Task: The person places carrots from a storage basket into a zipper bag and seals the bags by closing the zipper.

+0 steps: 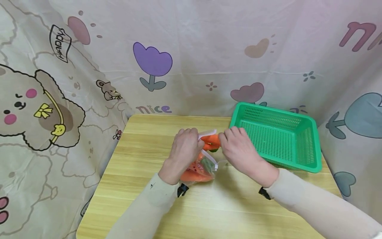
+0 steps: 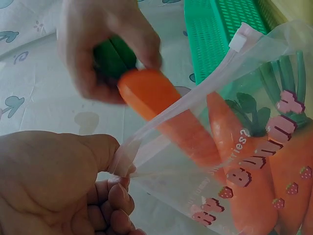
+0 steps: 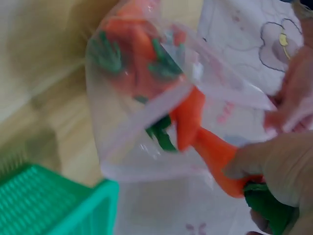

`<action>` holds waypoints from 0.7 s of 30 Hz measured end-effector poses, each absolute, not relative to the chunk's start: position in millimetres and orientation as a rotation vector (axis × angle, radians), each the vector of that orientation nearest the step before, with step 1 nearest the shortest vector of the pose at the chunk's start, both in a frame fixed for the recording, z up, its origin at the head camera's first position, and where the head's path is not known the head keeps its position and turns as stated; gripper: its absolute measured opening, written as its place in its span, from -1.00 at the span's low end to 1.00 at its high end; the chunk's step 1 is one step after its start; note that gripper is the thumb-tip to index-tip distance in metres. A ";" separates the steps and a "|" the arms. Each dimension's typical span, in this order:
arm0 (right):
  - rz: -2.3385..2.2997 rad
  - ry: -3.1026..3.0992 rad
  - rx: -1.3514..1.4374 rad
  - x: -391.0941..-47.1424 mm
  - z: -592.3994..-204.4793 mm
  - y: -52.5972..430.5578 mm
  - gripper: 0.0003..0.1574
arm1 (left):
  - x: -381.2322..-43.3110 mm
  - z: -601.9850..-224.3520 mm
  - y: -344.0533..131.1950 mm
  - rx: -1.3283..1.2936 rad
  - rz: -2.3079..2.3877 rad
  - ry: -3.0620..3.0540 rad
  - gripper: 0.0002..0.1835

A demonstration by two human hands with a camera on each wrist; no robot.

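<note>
My left hand (image 1: 185, 149) pinches the top edge of a clear zip bag (image 2: 161, 178) with a pink print. The slider (image 2: 237, 41) sits at the far end of its parted mouth. Several orange carrots (image 2: 252, 205) with green tops lie inside. In the right wrist view, my right hand (image 3: 279, 169) grips another carrot (image 3: 217, 156) near its green top (image 3: 269, 208). That carrot's narrower part reaches through the bag's mouth, as the left wrist view shows, and touches another carrot there. My right hand (image 1: 240, 149) stays outside the bag.
A green plastic basket (image 1: 276, 113) stands at the right back of the wooden table (image 1: 143, 156), close to my right hand. Patterned cloth (image 1: 197, 59) hangs behind and along both sides of the table.
</note>
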State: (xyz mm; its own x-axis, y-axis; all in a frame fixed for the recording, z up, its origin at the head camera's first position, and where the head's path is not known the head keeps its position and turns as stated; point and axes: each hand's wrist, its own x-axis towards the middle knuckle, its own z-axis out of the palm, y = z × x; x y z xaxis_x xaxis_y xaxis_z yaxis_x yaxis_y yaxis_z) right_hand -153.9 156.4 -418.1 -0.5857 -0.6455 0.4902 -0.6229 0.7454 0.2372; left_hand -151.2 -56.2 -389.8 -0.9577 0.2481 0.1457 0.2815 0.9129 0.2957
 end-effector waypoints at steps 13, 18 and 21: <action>0.122 -2.424 1.126 -173.5 -464.4 133.0 -0.77 | -150.7 -391.6 -52.3 -0.444 -0.477 -2.956 -0.84; 0.501 -2.624 1.243 -175.9 -465.4 136.0 -0.46 | -152.6 -394.2 -59.0 -0.426 -0.527 -2.950 -0.82; 0.644 -2.705 1.252 -175.6 -463.0 137.6 -0.34 | -153.3 -393.1 -63.3 -0.318 -0.587 -2.977 -0.79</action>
State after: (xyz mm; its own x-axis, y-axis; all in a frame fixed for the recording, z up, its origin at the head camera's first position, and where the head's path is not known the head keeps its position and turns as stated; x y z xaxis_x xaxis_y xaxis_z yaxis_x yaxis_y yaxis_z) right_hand -175.6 137.6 -463.0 -0.6594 -0.7073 0.2546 -0.7462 0.5747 -0.3361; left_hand -153.3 -63.3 -393.1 -0.9742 0.1858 0.1281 0.2205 0.9045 0.3650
